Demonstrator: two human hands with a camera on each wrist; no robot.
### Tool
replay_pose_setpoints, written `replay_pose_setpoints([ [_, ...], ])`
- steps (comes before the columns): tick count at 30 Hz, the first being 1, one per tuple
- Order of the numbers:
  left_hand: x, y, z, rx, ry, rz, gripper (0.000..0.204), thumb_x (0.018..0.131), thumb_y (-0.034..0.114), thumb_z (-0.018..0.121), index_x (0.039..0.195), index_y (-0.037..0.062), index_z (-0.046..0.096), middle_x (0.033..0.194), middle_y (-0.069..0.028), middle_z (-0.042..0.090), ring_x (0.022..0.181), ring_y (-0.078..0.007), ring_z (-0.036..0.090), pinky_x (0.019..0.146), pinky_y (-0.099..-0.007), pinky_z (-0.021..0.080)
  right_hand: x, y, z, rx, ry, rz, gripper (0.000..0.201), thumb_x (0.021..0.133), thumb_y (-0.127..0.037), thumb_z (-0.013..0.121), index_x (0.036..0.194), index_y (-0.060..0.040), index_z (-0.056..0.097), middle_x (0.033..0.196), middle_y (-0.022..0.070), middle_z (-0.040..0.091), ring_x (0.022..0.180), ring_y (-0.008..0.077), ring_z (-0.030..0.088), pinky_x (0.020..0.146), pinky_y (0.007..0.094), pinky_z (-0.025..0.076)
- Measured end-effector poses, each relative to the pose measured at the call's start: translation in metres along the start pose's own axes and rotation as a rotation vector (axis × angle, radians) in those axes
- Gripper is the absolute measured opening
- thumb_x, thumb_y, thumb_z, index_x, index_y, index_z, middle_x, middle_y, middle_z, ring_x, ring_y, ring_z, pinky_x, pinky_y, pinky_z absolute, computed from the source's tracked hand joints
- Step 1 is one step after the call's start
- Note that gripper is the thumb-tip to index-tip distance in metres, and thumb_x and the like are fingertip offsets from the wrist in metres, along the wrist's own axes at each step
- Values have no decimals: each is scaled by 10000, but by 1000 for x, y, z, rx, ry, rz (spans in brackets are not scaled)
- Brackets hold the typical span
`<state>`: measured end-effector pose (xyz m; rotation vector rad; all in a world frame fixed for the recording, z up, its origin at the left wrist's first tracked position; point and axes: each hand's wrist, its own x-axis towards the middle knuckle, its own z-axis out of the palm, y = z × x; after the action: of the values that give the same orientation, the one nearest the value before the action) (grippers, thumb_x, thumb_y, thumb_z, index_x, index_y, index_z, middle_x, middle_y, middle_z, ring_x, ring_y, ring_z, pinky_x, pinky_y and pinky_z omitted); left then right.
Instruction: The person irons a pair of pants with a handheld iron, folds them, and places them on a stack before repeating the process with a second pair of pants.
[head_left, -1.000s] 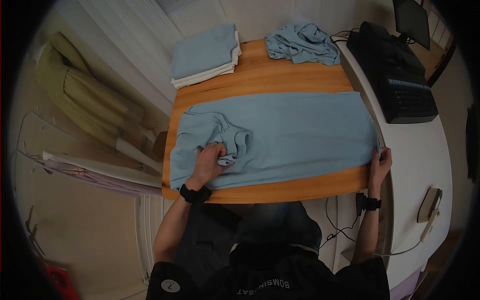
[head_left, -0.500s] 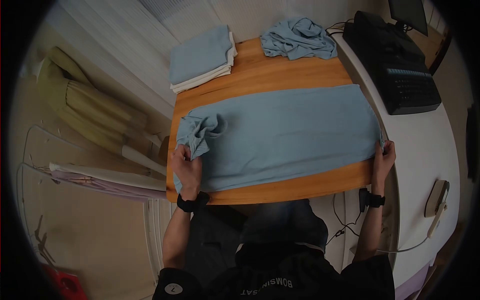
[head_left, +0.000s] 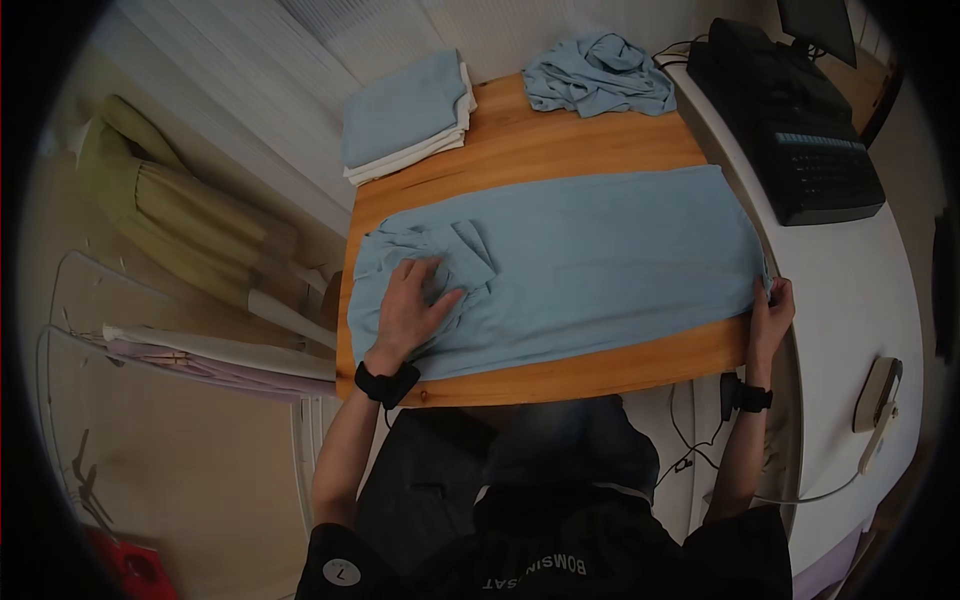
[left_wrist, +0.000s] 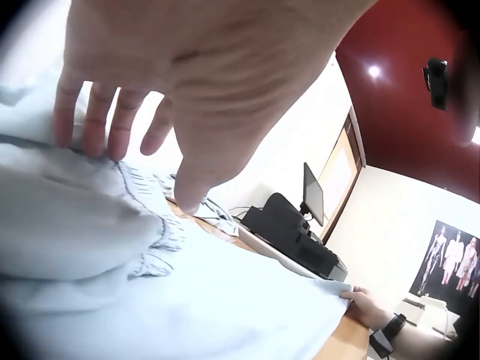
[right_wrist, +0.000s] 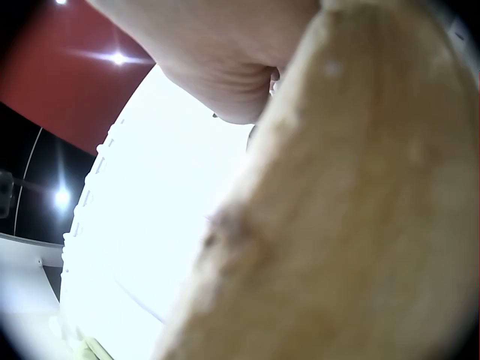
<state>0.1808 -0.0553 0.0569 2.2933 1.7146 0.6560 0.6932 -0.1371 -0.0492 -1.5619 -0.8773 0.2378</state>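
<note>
Black short-sleeved shirt (head_left: 640, 550), white lettering (head_left: 562, 565) near six o'clock; round white "7" patch (head_left: 342, 572), left sleeve, seven o'clock; dark-blue jeans (head_left: 570, 445); black wrist straps (head_left: 388, 384).

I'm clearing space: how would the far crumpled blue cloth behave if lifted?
The crumpled blue cloth would probably sag, given its soft folds. Loosely bunched, it may trail open. Its uneven shape seems unlikely to roll.

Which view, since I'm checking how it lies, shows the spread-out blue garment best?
The head view: it takes in nearly the whole garment, from the bunched end by the left hand to the edge the right hand pinches. The left wrist view shows part, close up but washed out; the right wrist view doesn't clearly show it.
</note>
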Motion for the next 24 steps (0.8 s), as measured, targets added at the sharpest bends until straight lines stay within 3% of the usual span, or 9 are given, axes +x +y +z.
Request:
replay_pose_setpoints([
  [4,14,12,27,373,30,76,704,814,386,807,1388,88,528,1169,-153,542,1040,-288,583,882,-375,527,1,1,0,14,5,10,215,949,-91,662,880,-25,469,798,-32,433,736,65,382,653,215,336],
  [8,41,-4,54,402,136,-66,620,790,412,823,1265,75,612,1081,-144,616,975,-299,619,822,-377,512,1,2,-1,-1,4,20,234,944,-98,669,868,-31,458,789,-36,421,730,69,373,651,219,336],
  [10,58,-25,41,91,-86,-419,418,871,318,765,1184,64,656,910,-63,648,830,-216,627,774,-322,496,1,8,-1,20,10,30,230,943,-104,673,878,-30,465,791,-33,413,728,74,361,650,224,337],
  [11,58,-34,32,93,-86,-412,418,871,318,765,1184,64,656,910,-63,648,830,-216,627,774,-322,496,1,9,-1,42,8,41,227,942,-111,677,888,-29,472,792,-31,405,726,79,349,649,230,337],
  [13,51,-41,0,-658,58,-285,222,949,189,673,1123,51,674,813,25,631,762,-109,581,743,-260,470,-2,-6,-4,-40,43,66,211,931,-113,695,921,-18,506,816,-11,455,740,100,407,675,248,377],
  [15,54,-40,-44,-629,44,-266,191,968,139,636,1130,41,664,848,34,627,794,-81,561,748,-240,462,-8,-33,1,-115,64,82,205,920,-114,713,953,-8,541,839,9,504,754,120,466,701,267,417],
  [18,59,-33,-112,-562,-14,-212,169,985,82,604,1137,21,645,930,33,636,874,-59,559,802,-225,459,-26,-91,29,-494,285,-502,233,897,-113,744,1042,1,601,962,83,613,879,212,597,796,327,485],
  [20,60,-36,-141,-513,-84,-172,170,982,74,609,1137,12,636,976,22,649,921,-66,577,851,-231,464,-54,-139,61,-138,33,-426,272,875,-97,758,1095,-9,624,1089,135,644,1019,283,632,872,380,506],
  [24,66,-28,-170,-357,-168,-68,197,949,-1,586,1140,16,628,956,15,620,911,-69,558,833,-231,459,-119,-213,170,69,-876,-236,413,850,-245,782,1166,-33,621,1175,168,616,1067,322,613,881,429,520],
])
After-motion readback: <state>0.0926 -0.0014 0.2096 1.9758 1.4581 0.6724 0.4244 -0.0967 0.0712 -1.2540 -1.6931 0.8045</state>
